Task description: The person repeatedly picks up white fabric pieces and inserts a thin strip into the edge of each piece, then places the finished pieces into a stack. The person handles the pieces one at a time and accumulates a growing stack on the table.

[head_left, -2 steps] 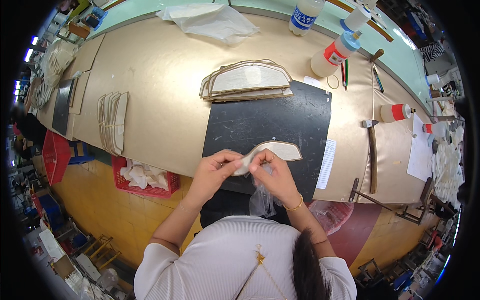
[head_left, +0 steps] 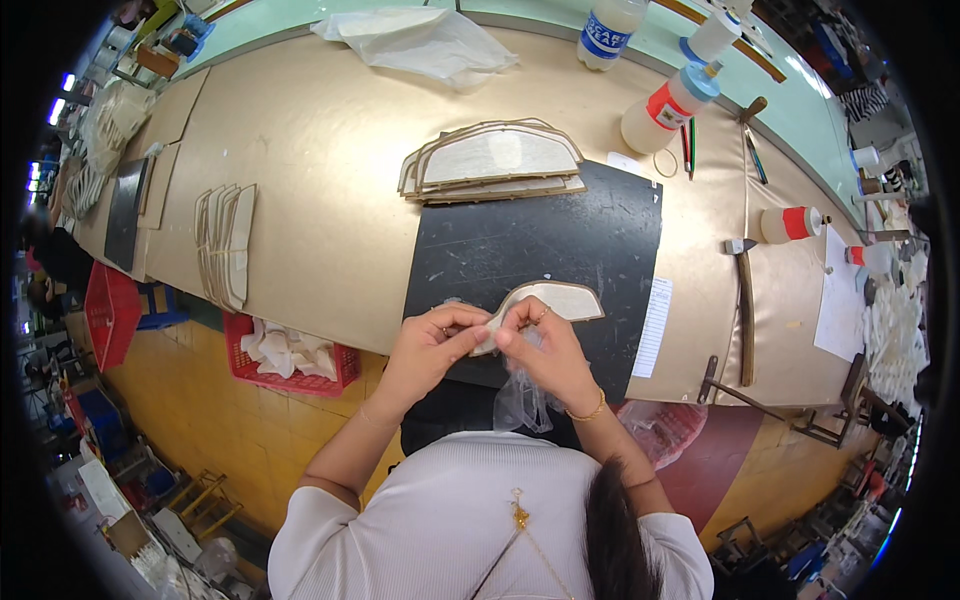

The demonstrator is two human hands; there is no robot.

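Observation:
Above the near edge of a black cutting board point(head_left: 540, 235), both hands pinch a curved white panel with a brown edge point(head_left: 563, 299). Fingers and thumb of my left hand point(head_left: 440, 345) are closed on its left end. Just beside it, my right hand point(head_left: 545, 345) pinches the same panel near its middle, and the panel bends between the two. Crumpled clear plastic film point(head_left: 522, 402) hangs below my right hand. A stack of similar white panels with brown edges point(head_left: 500, 157) lies across the board's far edge.
Left on the gold table point(head_left: 320, 190) lies a bundle of panels point(head_left: 228, 245). A hammer point(head_left: 745, 310), a paper strip point(head_left: 653, 328) and a red-labelled bottle point(head_left: 668, 108) are to the right. White plastic sheet point(head_left: 420, 42) lies far back. A red basket point(head_left: 345, 372) of white pieces stands below the left edge.
Both hands have shifted only slightly along the panel, with the grip kept. The hanging plastic film has swung a little to the left.

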